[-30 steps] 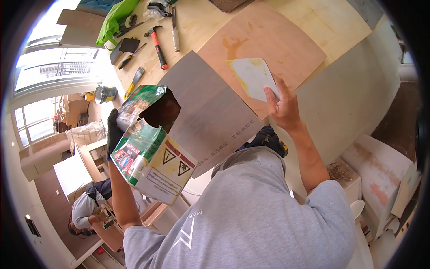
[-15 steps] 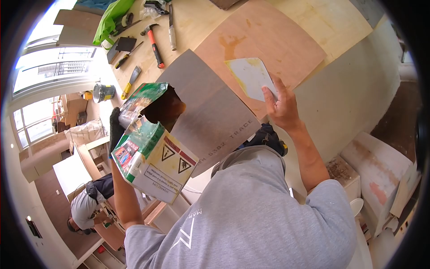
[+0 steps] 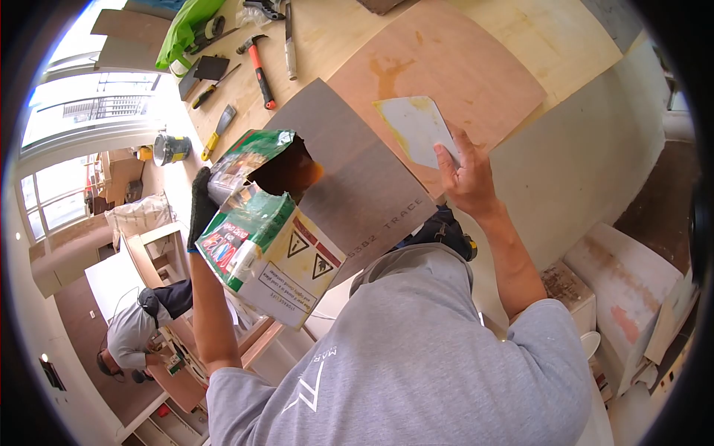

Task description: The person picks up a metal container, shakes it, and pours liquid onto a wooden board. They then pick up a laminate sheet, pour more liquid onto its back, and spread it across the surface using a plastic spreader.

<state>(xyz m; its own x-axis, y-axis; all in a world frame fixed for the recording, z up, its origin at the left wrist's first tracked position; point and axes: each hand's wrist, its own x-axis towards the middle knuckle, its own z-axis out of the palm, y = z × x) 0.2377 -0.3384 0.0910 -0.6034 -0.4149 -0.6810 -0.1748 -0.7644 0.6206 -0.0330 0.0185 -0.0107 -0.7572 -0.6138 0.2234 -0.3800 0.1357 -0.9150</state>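
Note:
My left hand (image 3: 201, 204), in a dark glove, grips the far side of a square metal can (image 3: 286, 279) with green and white faces and hazard symbols. The can is tilted over a grey sheet (image 3: 364, 160) printed with letters. Its top is cut open with a jagged edge, and something brown shows inside. Bare, my right hand (image 3: 468, 175) pinches a flat whitish spreader (image 3: 413, 126) with yellowish stains along one edge, held above a pinkish-brown sheet (image 3: 476, 67). My left fingers are mostly hidden behind the can.
On the wooden table lie a hammer (image 3: 259, 74), a yellow-handled scraper (image 3: 217, 134), a screwdriver (image 3: 216, 88) and a green bag (image 3: 178, 33). A bucket (image 3: 171, 150) stands beyond the table. A co-worker (image 3: 137, 334) bends over at lower left; boards (image 3: 621, 282) stand at right.
The can has shifted a little to the right and up with my left hand, tilting slightly further over the grey sheet. My right hand and the spreader have hardly moved.

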